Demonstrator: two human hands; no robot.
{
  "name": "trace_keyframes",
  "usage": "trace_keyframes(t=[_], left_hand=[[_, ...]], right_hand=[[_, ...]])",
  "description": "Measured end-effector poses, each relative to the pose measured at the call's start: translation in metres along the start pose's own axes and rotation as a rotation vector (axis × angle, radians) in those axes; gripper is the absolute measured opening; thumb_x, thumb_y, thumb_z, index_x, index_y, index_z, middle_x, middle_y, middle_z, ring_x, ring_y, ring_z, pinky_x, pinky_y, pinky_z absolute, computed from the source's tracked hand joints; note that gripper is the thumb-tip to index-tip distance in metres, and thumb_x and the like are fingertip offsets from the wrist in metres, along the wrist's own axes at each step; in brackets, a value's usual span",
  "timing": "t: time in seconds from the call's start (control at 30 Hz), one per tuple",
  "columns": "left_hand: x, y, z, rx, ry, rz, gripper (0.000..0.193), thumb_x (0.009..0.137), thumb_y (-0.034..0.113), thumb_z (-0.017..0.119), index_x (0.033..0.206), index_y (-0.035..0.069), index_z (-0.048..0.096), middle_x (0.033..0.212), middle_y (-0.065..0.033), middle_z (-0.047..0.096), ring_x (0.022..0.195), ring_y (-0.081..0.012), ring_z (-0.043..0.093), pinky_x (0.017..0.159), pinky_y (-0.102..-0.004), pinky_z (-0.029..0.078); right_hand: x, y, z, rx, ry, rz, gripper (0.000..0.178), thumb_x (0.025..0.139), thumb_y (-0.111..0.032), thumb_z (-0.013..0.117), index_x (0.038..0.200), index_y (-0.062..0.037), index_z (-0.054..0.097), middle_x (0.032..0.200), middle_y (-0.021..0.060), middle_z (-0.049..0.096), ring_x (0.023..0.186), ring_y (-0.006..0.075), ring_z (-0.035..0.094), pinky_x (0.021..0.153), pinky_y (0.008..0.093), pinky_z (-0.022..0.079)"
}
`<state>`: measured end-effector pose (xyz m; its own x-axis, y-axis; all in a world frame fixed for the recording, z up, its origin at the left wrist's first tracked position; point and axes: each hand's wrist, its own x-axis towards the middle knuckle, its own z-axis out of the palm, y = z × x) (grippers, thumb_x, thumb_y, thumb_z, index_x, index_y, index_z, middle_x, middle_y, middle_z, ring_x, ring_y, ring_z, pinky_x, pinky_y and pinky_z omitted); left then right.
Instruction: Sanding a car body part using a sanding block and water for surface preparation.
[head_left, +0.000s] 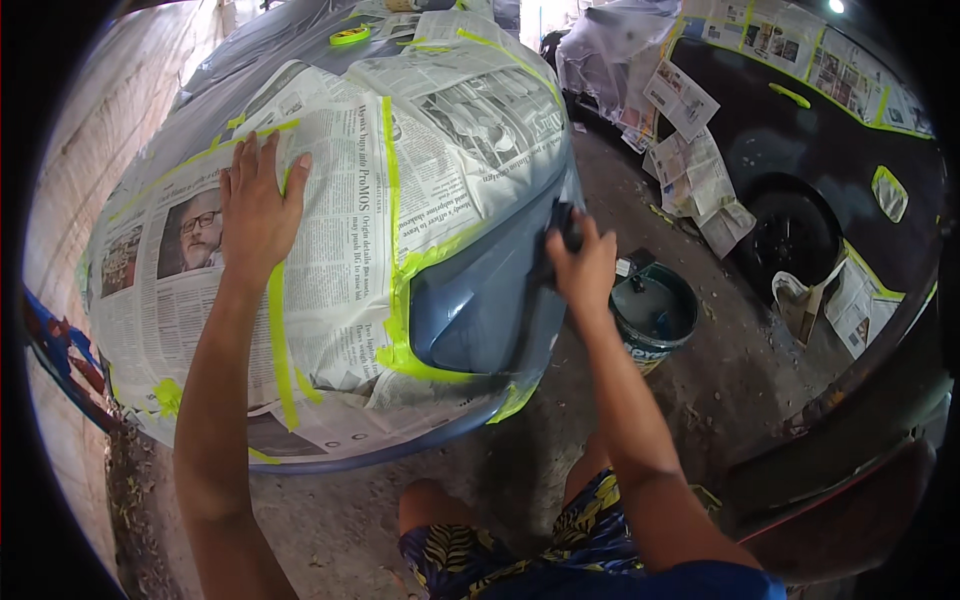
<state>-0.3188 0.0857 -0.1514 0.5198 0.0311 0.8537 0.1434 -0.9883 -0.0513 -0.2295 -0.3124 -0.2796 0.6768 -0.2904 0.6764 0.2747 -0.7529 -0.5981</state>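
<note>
The left hand [262, 215] lies flat and open on the paper [335, 235], likely for balance. The right hand [584, 268] grips a black block [563, 218] by the blue part's [470, 310] edge (tape [390, 190] likely holds the paper back).

Newspaper-masked cars [470, 305] show a car-body workshop.
</note>
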Motion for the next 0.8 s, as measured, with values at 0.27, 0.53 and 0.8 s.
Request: trace_keyframes(t=[0.27,0.53,0.8], left_hand=[[0.0,0.006,-0.006,-0.03,-0.036,-0.007,0.063,0.104,0.051,0.045,0.147,0.005,0.047,0.157,-0.0224,0.038,0.149,-0.0362,0.03,0.122,-0.0532,0.02],[0.003,0.012,-0.014,0.0,-0.11,-0.049,0.062,0.104,0.049,0.044,0.15,0.006,0.043,0.158,-0.0215,0.035,0.15,-0.0357,0.028,0.123,-0.0533,0.019],[0.003,0.012,-0.014,-0.032,-0.081,-0.035,0.061,0.104,0.048,0.045,0.149,0.006,0.045,0.156,-0.0227,0.038,0.149,-0.0361,0.03,0.123,-0.0527,0.02]], right_hand=[[0.031,-0.002,0.002,-0.042,0.043,0.016,0.052,0.084,-0.043,0.072,0.127,-0.0136,0.067,0.107,0.0298,0.062,0.102,0.0456,0.064,0.088,0.0492,0.053],[0.065,0.008,0.006,0.018,-0.113,0.185,0.054,0.082,-0.047,0.071,0.126,-0.016,0.067,0.107,0.0251,0.063,0.105,0.0422,0.063,0.089,0.0507,0.053],[0.04,0.014,0.011,0.029,0.028,0.106,0.052,0.083,-0.044,0.07,0.123,-0.0115,0.065,0.106,0.0278,0.061,0.102,0.0453,0.062,0.085,0.0527,0.053]])
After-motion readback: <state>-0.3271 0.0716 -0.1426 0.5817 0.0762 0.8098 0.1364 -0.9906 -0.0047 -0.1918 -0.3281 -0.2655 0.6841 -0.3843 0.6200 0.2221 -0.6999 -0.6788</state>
